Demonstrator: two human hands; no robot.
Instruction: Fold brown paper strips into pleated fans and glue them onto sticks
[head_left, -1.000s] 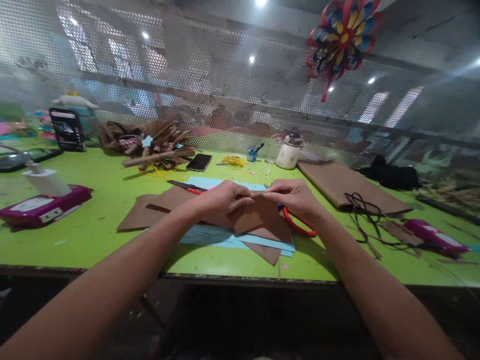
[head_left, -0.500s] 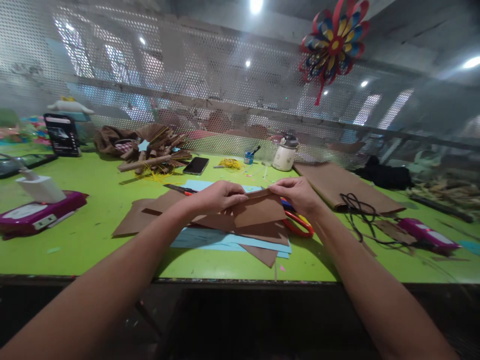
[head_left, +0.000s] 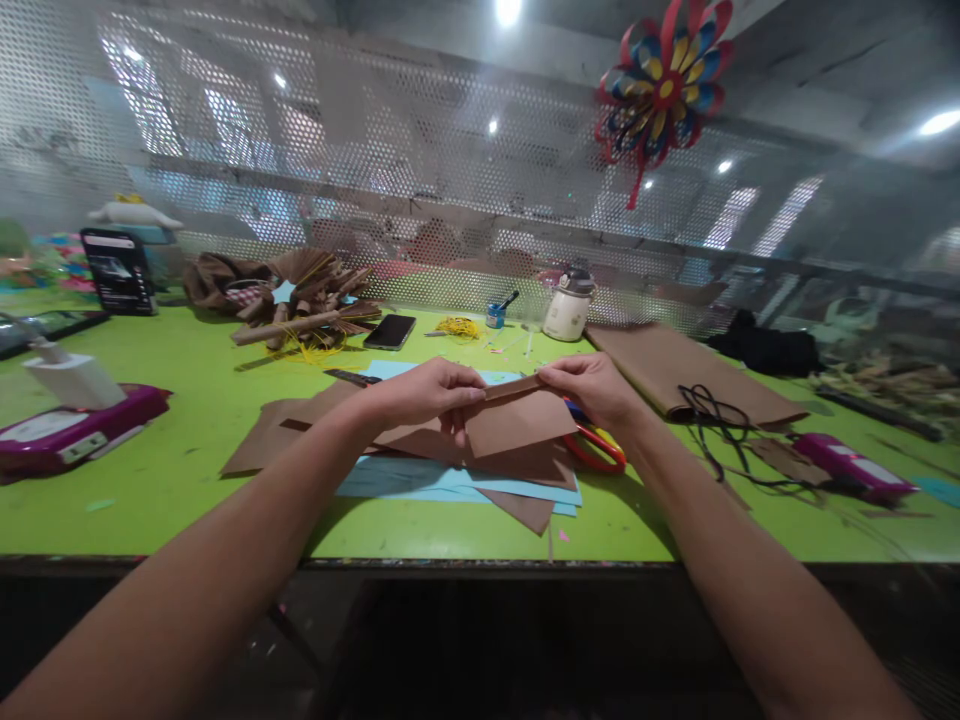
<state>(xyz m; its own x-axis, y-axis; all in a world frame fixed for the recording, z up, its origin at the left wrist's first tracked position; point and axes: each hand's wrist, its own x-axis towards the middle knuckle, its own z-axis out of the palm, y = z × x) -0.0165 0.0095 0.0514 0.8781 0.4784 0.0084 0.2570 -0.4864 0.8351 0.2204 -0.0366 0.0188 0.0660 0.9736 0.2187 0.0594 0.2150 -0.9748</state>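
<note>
Between my two hands a piece of brown paper (head_left: 517,425) is held up, with a narrow fold along its top edge. My left hand (head_left: 444,393) pinches the left end of that fold, thumb on top and fingers behind. At the right end, my right hand (head_left: 589,385) grips the fold between thumb and fingertips. Underneath lie more brown paper sheets (head_left: 262,440) and light blue paper (head_left: 405,480). Beside my right hand, scissors with orange-red handles (head_left: 600,452) lie partly hidden. A dark blade (head_left: 351,378) pokes out beyond my left wrist.
Behind are a phone (head_left: 390,332), yellow string (head_left: 456,327), a small blue jar (head_left: 496,314) and a white bottle (head_left: 569,304). Folded brown paper (head_left: 690,375) and a black cord (head_left: 712,430) lie right. Purple power strips (head_left: 82,430) sit left and right.
The brown paper has tilted slightly, its right end a little higher, and its folded top strip shows more clearly. My left fingers have shifted below the fold. Both hands keep their hold.
</note>
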